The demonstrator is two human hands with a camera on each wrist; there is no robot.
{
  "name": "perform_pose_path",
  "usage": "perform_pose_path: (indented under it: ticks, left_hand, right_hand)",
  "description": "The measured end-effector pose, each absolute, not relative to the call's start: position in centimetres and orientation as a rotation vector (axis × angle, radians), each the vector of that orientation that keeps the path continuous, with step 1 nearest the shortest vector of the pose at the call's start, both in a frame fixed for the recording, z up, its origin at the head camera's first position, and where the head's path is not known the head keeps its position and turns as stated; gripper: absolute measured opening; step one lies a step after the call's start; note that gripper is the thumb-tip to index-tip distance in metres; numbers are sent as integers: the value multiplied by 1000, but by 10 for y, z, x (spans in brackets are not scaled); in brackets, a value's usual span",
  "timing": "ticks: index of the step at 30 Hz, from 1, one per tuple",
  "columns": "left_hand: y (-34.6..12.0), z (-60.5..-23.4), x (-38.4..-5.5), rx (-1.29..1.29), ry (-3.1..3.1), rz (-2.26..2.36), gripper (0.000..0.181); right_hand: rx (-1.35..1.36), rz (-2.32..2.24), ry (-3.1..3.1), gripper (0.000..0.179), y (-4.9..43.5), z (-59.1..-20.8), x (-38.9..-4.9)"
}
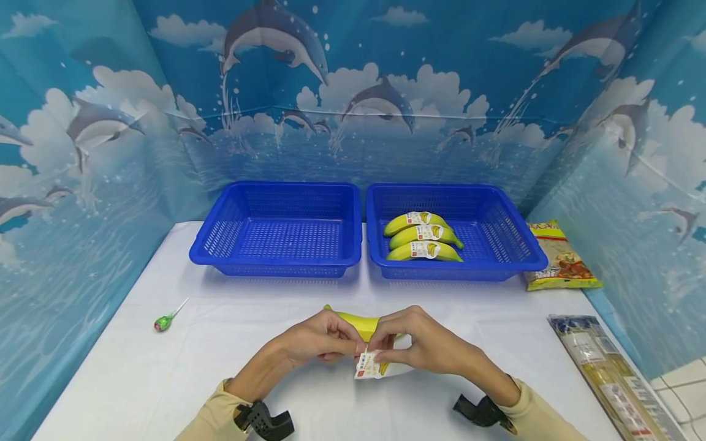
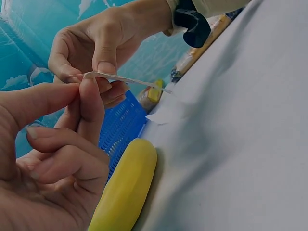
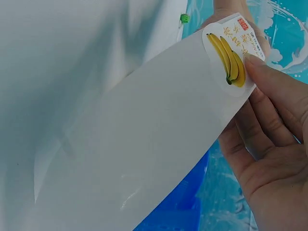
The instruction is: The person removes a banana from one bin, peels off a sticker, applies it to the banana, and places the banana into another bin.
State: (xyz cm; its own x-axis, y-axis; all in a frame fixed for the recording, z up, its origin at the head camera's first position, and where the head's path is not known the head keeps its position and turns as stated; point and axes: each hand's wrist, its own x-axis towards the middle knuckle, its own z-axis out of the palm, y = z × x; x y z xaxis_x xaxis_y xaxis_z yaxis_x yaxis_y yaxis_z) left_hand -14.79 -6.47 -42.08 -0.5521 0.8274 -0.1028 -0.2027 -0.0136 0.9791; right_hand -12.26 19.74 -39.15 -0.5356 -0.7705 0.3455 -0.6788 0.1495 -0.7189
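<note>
Both hands meet over a banana sticker (image 1: 366,367) on a pale backing strip (image 3: 130,115). With thumb and forefinger my left hand (image 1: 317,337) pinches its left end. My right hand (image 1: 425,343) grips the strip beside it, the thumb lying over the printed label in the right wrist view. The strip's loose part trails away from the right fingers. Just beyond the hands a yellow banana (image 1: 361,324) lies on the white table, partly hidden by them; its smooth side shows in the left wrist view (image 2: 126,187).
Two blue baskets stand at the back: the left one (image 1: 276,262) holds nothing visible, the right one (image 1: 474,236) three labelled bananas (image 1: 425,234). A green lollipop (image 1: 163,322) lies at left. A yellow food packet (image 1: 562,263) and a long flat package (image 1: 612,373) lie at right.
</note>
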Motion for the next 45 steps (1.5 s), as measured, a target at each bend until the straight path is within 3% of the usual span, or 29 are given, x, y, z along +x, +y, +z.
perform_pose_path:
  ticks: [15,21,26,37,45]
  left_hand:
    - [-61,-424,-147,586,1518,1660,35]
    - [-61,-425,-146,555,1551,1653,29]
    - [-59,-426,-144,559,1631,1619,25]
    - [-48,-428,-133,547,1872,1451,3]
    - [-50,-430,-126,685,1952,1201,16]
  right_hand:
    - [-1460,-1375,2310,14,199,-391,-122]
    - [-1476,-1382,2327,14,201,-393,-121]
    - [-1435,-1375,2340,3,202,-394,-120]
    - [-1406,-1373,2329,7,205,-389,-119]
    - [-1445,-1368,2289,7,208,-378,-122]
